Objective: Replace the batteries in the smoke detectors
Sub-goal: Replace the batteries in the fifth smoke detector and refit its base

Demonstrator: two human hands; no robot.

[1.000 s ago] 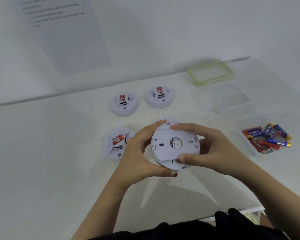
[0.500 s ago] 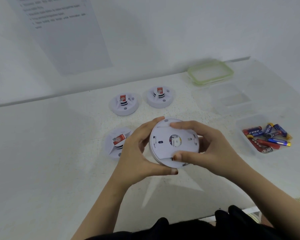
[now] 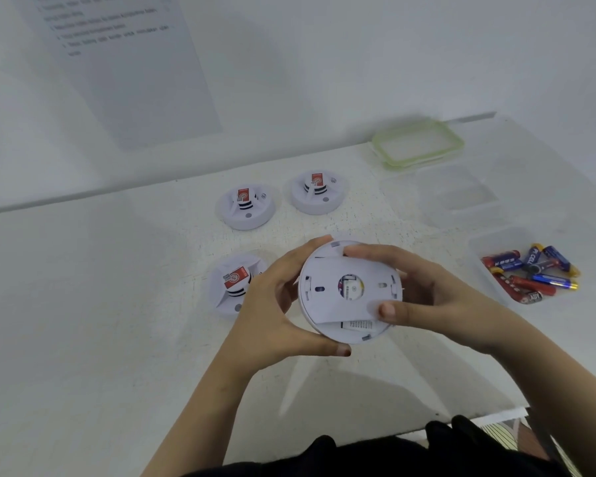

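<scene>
- Dark clothing (image 3: 324, 456) was noted at the bottom edge, nearest the camera.
- The held smoke detector (image 3: 324, 304) was kept between both grips over the surface (image 3: 83, 304), its back plate turned to the camera and a round opening visible at its centre.
- The left grip (image 3: 272, 304) was curled round the detector's left rim, with the thumb under the lower edge and the fingertips at the upper edge.
- The right grip (image 3: 437, 294) was clasped on the right side, with the thumb pressed on the back plate and the forefinger laid along the top edge.
- A red-labelled detector (image 3: 236, 287) was recorded lying on the surface, just beside the left grip.
- Red and blue batteries (image 3: 530, 273) were heaped in a clear tub (image 3: 479, 249), well to the right.
- Two further detectors (image 3: 246, 206) (image 3: 319, 192) were set side by side farther back, apart from each other.
- A clear container (image 3: 458, 194) and green-rimmed lids (image 3: 418, 144) were logged at the far right.
- A printed sheet (image 3: 128, 63) was seen on the wall, its text too blurred to read.
</scene>
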